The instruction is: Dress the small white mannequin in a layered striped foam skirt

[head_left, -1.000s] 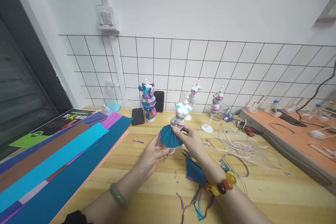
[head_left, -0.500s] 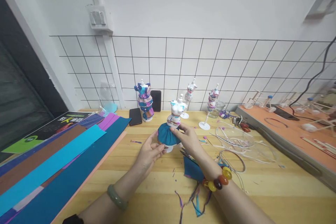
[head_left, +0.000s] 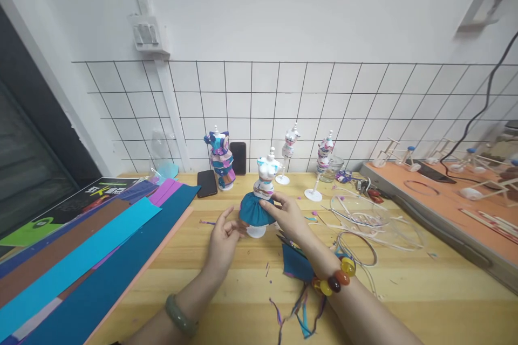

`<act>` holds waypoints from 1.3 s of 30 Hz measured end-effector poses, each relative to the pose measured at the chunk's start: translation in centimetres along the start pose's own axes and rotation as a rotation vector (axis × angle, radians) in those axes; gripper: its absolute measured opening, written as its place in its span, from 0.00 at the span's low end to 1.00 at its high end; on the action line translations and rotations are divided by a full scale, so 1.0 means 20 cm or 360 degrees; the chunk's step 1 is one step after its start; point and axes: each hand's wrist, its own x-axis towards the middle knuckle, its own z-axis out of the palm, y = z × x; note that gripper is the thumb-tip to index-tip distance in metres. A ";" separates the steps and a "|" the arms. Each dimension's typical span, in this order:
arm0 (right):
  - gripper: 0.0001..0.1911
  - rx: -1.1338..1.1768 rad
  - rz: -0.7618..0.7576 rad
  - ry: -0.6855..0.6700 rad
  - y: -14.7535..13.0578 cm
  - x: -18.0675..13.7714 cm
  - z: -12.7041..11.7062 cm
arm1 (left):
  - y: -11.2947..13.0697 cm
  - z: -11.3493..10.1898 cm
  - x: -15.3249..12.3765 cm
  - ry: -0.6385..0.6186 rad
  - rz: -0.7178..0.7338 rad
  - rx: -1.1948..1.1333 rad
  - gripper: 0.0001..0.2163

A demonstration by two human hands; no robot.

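Right hand (head_left: pixel 290 219) pinches teal skirt (head_left: pixel 254 212); left hand (head_left: pixel 222 241) half-curled just beside.

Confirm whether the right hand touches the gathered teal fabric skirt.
Yes, the right hand rests its thumb on the gathered teal fabric skirt near the top.

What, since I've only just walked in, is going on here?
At a wooden table, a person's right hand pinches a gathered teal skirt near the waist of a small white dress form, which is upright. The left hand is beside the skirt's hem; whether it touches is unclear. Three other dress forms stand behind.
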 end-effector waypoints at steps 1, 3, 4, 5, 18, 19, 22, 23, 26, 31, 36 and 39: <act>0.20 0.0006 -0.0002 -0.0007 0.00 0.00 0.00 | 0.00 0.00 0.00 0.0037 0.0025 0.0029 0.27; 0.20 0.0013 -0.0002 -0.0021 0.00 0.00 0.00 | 0.00 -0.01 0.01 0.0088 0.0046 0.0060 0.24; 0.20 0.0015 -0.0001 -0.0027 0.00 0.00 -0.01 | 0.00 -0.02 0.01 0.0105 0.0047 0.0068 0.23; 0.20 0.0015 0.0000 -0.0032 0.00 0.00 -0.01 | 0.00 -0.02 0.01 0.0119 0.0044 0.0076 0.22; 0.20 -0.0017 -0.0033 -0.0206 -0.04 -0.01 0.00 | -0.01 -0.04 0.03 0.0237 0.0118 0.0106 0.14; 0.20 -0.0016 -0.0036 -0.0238 -0.04 -0.01 0.00 | 0.00 -0.04 0.02 0.0251 0.0120 0.0109 0.13; 0.19 -0.0022 -0.0040 -0.0326 -0.06 -0.03 0.01 | 0.03 -0.03 0.00 0.0300 0.0169 0.0145 0.16; 0.19 -0.0025 -0.0038 -0.0349 -0.06 -0.03 0.01 | 0.04 -0.03 -0.01 0.0291 0.0222 0.0167 0.16; 0.18 -0.0051 -0.0061 -0.0411 -0.07 -0.04 0.02 | 0.10 -0.03 -0.03 0.0146 0.0423 0.0241 0.16; 0.18 -0.0104 -0.0186 -0.0518 -0.10 -0.05 0.04 | 0.20 -0.02 -0.02 -0.0056 0.0351 0.0276 0.18; 0.16 -0.0141 -0.0253 -0.0565 -0.15 -0.07 0.05 | 0.21 -0.01 -0.01 -0.0091 0.0294 0.0201 0.21; 0.15 -0.0147 -0.0265 -0.0583 -0.17 -0.07 0.06 | 0.21 -0.01 0.00 -0.0065 0.0320 0.0243 0.20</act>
